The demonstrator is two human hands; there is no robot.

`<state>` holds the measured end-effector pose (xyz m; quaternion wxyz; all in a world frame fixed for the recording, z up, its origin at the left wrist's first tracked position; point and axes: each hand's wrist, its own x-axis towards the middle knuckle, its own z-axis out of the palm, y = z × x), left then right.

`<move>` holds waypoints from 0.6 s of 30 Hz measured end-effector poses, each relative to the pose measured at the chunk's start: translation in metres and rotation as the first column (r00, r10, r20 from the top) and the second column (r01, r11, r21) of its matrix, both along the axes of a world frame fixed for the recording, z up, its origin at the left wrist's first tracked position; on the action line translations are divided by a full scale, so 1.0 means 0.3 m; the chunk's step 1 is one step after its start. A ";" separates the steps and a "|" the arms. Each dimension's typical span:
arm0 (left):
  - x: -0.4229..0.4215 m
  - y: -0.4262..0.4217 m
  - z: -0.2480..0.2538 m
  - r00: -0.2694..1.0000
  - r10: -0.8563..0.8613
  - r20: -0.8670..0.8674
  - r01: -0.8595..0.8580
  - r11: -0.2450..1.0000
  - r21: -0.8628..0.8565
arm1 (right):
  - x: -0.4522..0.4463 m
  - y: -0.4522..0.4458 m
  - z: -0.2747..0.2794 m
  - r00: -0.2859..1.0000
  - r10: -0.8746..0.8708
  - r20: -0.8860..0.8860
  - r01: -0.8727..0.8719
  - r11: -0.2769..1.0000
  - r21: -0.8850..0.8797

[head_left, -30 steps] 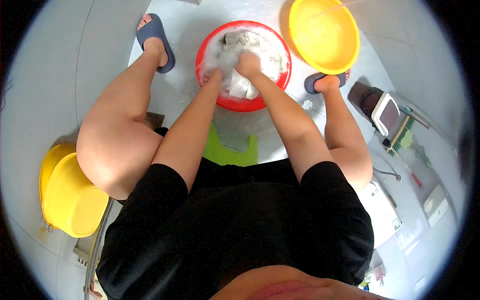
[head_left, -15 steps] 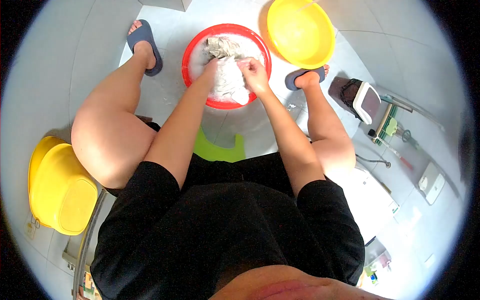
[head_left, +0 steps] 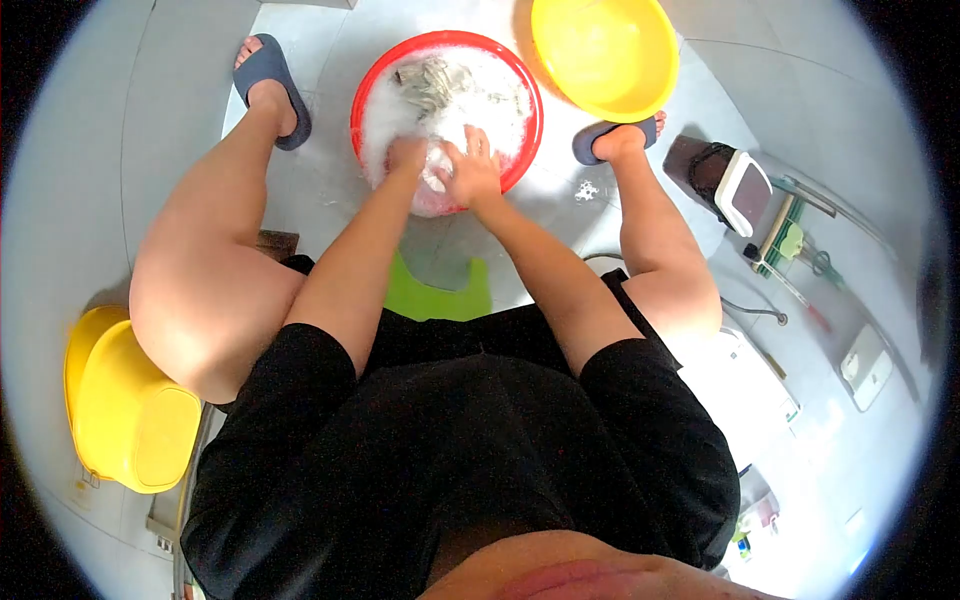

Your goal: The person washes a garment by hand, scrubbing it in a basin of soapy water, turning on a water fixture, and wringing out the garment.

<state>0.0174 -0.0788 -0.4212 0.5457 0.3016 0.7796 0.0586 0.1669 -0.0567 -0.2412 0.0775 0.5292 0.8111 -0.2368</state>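
A red basin [head_left: 540, 125] full of white suds [head_left: 500, 110] stands on the floor between my feet. Near its close side, my left hand [head_left: 406, 155] dips into the foam, which hides its fingers. My right hand [head_left: 474, 172] rests beside it with the fingers stretched out and apart, against a wet white cloth [head_left: 435, 172]. Most of that cloth lies under suds between the two hands. Farther back in the basin, a crumpled greyish cloth [head_left: 435, 82] pokes out of the foam.
A yellow basin [head_left: 605, 55] is at the back right, by my slippered foot [head_left: 615, 142]. To the right stands a dark bin with a white rim [head_left: 742, 195]. A green stool [head_left: 430, 295] is beneath me. Yellow plastic tubs [head_left: 135, 400] are at the left.
Both hands have moved down and toward me in the basin. The white cloth, lifted between them before, is now lower and mostly in foam. My right hand's fingers have spread.
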 end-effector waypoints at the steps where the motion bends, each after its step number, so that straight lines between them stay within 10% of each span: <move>1: 0.029 0.007 0.167 0.975 0.214 -0.063 -0.213 0.977 0.012 | -0.023 0.037 -0.027 0.988 0.053 0.148 -0.036 0.992 -0.117; 2: 0.041 0.014 0.272 0.901 0.415 -0.124 -0.413 0.910 0.040 | -0.047 0.076 -0.057 0.951 0.120 0.283 -0.052 0.970 -0.236; 6: 0.008 0.038 0.193 0.946 0.292 -0.144 -0.298 0.954 -0.022 | -0.063 0.206 -0.414 0.961 0.065 0.267 0.007 0.965 -0.260; 10: -0.026 -0.003 -0.016 0.952 0.300 0.061 -0.298 0.953 -0.047 | -0.105 0.339 -0.248 0.970 -0.065 0.236 0.177 0.850 -0.496; 12: -0.010 -0.004 0.045 0.450 0.699 0.556 -0.663 0.678 -0.317 | -0.085 0.316 -0.113 0.990 -0.124 0.064 0.139 0.925 -0.353; 14: -0.004 0.055 0.309 0.319 0.726 0.609 -0.638 0.640 -0.428 | -0.037 0.229 0.025 0.931 0.192 -0.312 -0.052 0.912 0.406; 16: 0.000 0.056 0.374 0.174 0.750 0.638 -0.592 0.597 -0.541 | -0.034 0.201 0.119 0.881 0.259 -0.396 -0.096 0.917 0.386; 18: -0.013 0.016 0.327 0.736 -0.052 0.675 -0.260 0.899 0.353 | -0.053 0.175 0.209 0.823 0.312 -0.475 -0.137 0.920 0.366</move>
